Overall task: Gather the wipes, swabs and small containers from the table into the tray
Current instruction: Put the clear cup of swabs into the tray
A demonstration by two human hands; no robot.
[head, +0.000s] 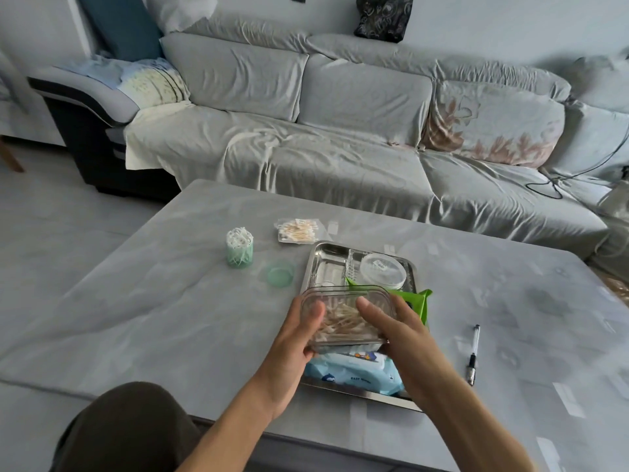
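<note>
My left hand (299,338) and my right hand (394,332) grip a clear rectangular box of wooden swabs (343,318) from both sides, above the steel tray (321,260). In the tray lie a blue wipes pack (354,373), a green packet (417,301) and a round clear lidded container (383,270). On the table left of the tray stand a green cup of swabs (240,247), a green lid (280,274) and a bag of wooden swabs (296,230).
A pen (473,354) lies on the grey table (136,318) to the right of the tray. A grey covered sofa (340,131) runs behind the table. My knee (126,427) is at the near edge.
</note>
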